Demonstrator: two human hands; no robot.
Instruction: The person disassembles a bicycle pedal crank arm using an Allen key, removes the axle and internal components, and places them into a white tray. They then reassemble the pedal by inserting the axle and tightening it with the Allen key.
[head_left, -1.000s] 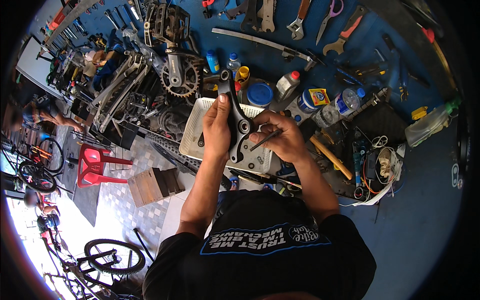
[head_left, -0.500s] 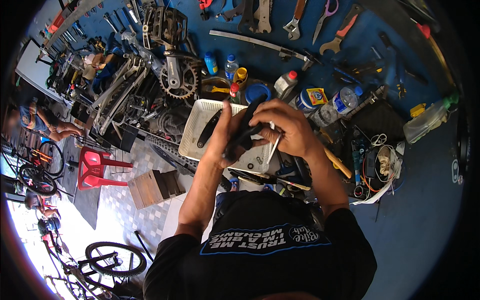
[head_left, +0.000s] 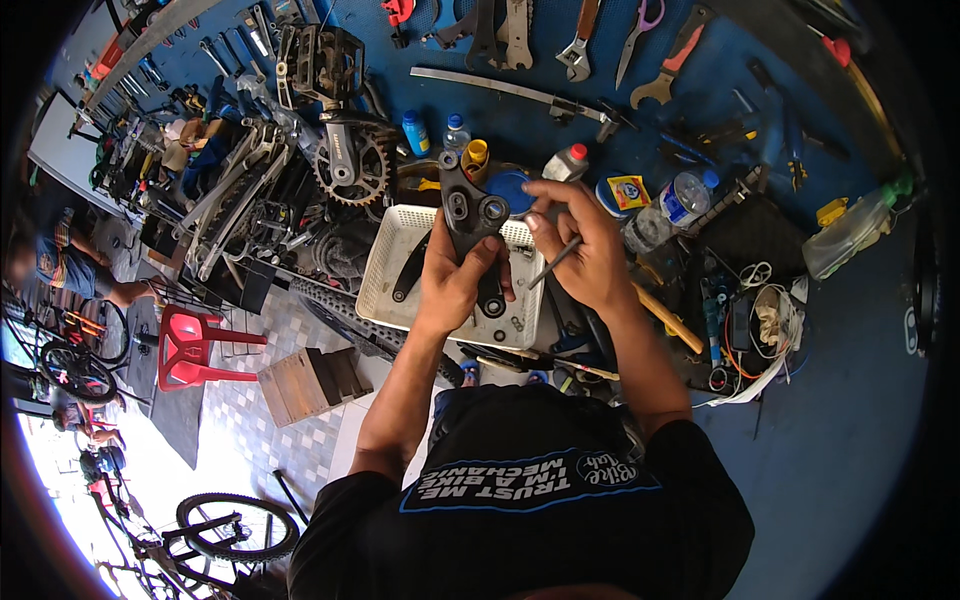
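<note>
Over a cream plastic basket (head_left: 372,282), my left hand (head_left: 447,292) grips a black bike suspension link (head_left: 462,212) with round bearing holes. The link stands upright, its upper end showing above my fingers. My right hand (head_left: 592,262), just beside it, holds a thin grey metal rod (head_left: 556,260) that slants down between the fingers; the rod's kind is unclear. Its thumb and forefinger are apart, near the link's bearing but not visibly touching it. Inside the basket lie another black link arm (head_left: 408,272) and several small rings.
A crankset with chainring (head_left: 345,170) and pedal stands at back left. Behind the basket are bottles, a blue lid (head_left: 510,190) and a tub (head_left: 622,192). Wrenches and scissors (head_left: 640,38) hang on the blue wall. A wooden-handled tool (head_left: 668,318) lies right; a red chair (head_left: 190,348) stands left.
The black link has turned upright in my left hand, so its bearing holes now show. My right hand has drawn slightly away from it, still with the rod.
</note>
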